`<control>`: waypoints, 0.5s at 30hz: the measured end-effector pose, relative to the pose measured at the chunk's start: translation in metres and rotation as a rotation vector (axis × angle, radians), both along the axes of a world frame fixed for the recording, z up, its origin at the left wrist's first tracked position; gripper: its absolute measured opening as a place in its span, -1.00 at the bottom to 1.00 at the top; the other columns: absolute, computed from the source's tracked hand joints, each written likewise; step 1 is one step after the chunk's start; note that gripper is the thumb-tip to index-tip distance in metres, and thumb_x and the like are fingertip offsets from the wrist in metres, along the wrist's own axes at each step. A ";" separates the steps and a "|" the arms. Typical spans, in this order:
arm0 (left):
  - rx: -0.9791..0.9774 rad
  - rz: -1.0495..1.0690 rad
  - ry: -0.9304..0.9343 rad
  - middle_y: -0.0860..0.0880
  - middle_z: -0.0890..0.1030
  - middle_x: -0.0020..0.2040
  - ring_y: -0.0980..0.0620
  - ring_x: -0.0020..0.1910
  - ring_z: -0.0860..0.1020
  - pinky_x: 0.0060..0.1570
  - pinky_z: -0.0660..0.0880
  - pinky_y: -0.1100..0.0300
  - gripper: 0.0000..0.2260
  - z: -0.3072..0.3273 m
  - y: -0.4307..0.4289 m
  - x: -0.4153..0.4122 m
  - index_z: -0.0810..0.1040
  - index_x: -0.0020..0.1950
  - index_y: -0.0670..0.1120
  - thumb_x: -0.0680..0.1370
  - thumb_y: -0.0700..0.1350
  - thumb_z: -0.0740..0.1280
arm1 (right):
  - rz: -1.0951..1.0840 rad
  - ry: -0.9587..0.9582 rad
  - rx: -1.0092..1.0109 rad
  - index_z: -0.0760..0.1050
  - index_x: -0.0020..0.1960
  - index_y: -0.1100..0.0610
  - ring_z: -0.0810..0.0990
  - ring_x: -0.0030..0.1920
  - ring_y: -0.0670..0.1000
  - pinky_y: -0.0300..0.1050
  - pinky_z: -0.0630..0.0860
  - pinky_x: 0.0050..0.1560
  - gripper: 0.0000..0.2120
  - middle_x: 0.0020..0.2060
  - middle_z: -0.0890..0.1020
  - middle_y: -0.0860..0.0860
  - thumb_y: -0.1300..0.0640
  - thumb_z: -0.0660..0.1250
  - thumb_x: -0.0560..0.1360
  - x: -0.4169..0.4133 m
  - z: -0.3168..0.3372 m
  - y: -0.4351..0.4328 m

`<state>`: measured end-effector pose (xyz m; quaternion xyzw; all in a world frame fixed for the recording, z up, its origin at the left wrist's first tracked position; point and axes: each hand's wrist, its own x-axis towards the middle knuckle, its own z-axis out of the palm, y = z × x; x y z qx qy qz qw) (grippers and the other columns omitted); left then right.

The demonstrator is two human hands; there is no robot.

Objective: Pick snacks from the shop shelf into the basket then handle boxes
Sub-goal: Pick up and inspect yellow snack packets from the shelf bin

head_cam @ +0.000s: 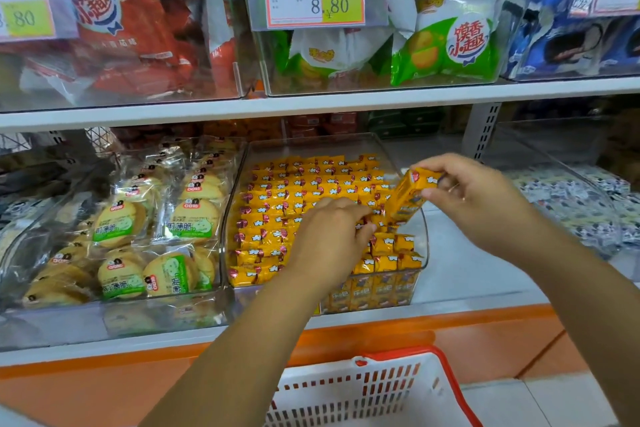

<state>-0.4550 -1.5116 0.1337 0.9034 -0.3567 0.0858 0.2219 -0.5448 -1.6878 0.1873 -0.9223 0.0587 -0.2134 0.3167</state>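
Note:
A clear bin on the lower shelf is packed with rows of small yellow snack packs. My right hand pinches one yellow pack and holds it tilted above the bin's right side. My left hand reaches down into the middle of the bin, its curled fingertips among the packs; whether it grips one is hidden. Below the shelf stands a white basket with a red rim, whose inside cannot be seen.
Left of the yellow bin is a clear bin of round biscuits in green-labelled bags. To the right lies a bin of blue-patterned packs. The upper shelf carries bins of red, green and blue snack bags with price tags. An orange ledge runs under the shelf.

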 end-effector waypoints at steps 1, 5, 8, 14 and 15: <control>0.009 -0.006 -0.007 0.05 0.56 0.28 0.00 0.28 0.38 0.24 0.34 0.12 -0.67 0.000 -0.002 0.003 0.51 0.39 0.05 0.65 0.07 0.23 | 0.005 0.033 -0.049 0.50 0.21 -0.08 0.44 -0.21 -0.19 -0.38 0.32 -0.25 -0.75 -0.18 0.45 -0.18 0.17 0.31 0.59 0.002 -0.001 -0.001; -0.045 -0.013 0.024 0.08 0.60 0.17 0.04 0.19 0.39 0.13 0.33 0.17 -0.75 -0.005 -0.004 0.012 0.61 0.26 0.09 0.61 0.05 0.30 | 0.022 0.184 -0.155 0.47 0.31 -0.09 0.42 -0.18 -0.19 -0.36 0.29 -0.24 -0.71 -0.15 0.41 -0.22 0.11 0.28 0.61 0.013 -0.005 -0.003; -0.100 0.009 0.059 0.10 0.60 0.16 0.06 0.18 0.39 0.15 0.33 0.19 -0.78 -0.010 -0.003 0.014 0.63 0.22 0.11 0.59 0.03 0.35 | 0.079 0.281 -0.278 0.53 0.30 -0.09 0.40 0.10 -0.14 -0.30 0.36 0.16 -0.72 0.14 0.46 -0.16 0.08 0.30 0.60 0.022 -0.015 0.000; -0.135 0.005 0.070 0.13 0.60 0.16 0.08 0.16 0.38 0.12 0.31 0.21 -0.77 -0.015 -0.001 0.016 0.63 0.22 0.11 0.57 0.04 0.37 | 0.018 0.205 -0.301 0.67 0.01 -0.05 0.27 0.36 -0.07 -0.16 0.26 0.25 -0.90 0.31 0.44 -0.13 0.04 0.39 0.54 0.032 -0.027 -0.001; -0.138 0.003 0.070 0.13 0.60 0.16 0.08 0.17 0.38 0.12 0.31 0.21 -0.77 -0.015 -0.001 0.016 0.63 0.22 0.11 0.57 0.05 0.37 | 0.001 0.208 -0.326 0.67 -0.05 -0.05 0.27 0.36 -0.06 -0.12 0.29 0.25 -0.93 0.33 0.43 -0.13 0.02 0.41 0.52 0.033 -0.026 0.001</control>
